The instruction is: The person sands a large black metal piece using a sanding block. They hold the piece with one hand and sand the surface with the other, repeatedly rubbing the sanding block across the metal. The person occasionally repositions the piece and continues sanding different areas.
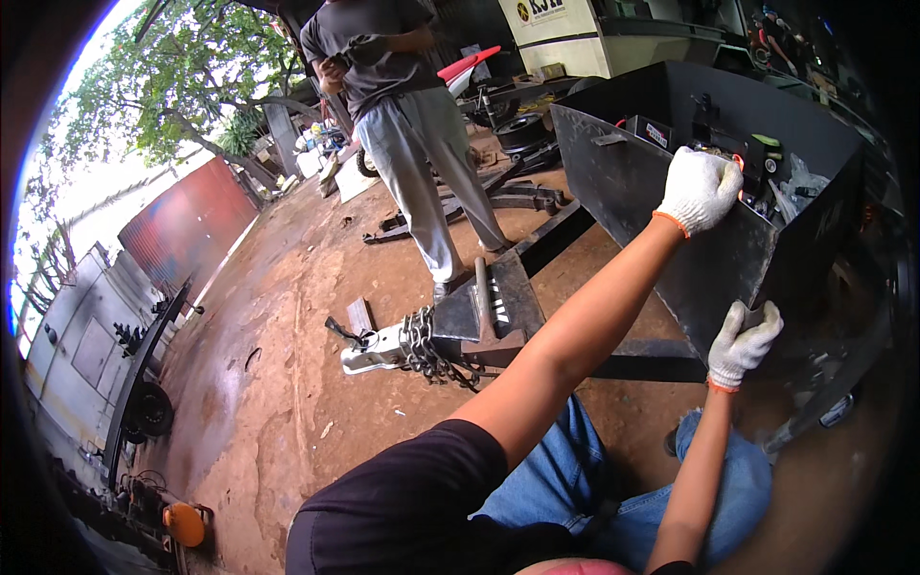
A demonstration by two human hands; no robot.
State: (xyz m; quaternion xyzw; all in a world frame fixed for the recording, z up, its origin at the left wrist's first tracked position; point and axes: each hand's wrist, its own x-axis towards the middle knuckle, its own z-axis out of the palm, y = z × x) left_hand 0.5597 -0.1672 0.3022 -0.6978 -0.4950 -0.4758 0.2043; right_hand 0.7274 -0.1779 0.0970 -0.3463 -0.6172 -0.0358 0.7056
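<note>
A large dark metal box stands at the right on a black steel frame. My left hand, in a white knit glove with an orange cuff, is closed over the box's near rim. Lower down, at the box's bottom corner, is my gloved right hand. Its thumb and fingers close around a small grey part there, which I cannot make out. Inside the box lie a small black carton, a clear plastic bag and several tools, partly hidden by my left hand.
A hammer stands on the frame's front plate, beside a coiled chain and a silver trailer coupler. Another person stands just beyond. Metal parts lie on the brown ground. An orange disc sits at lower left.
</note>
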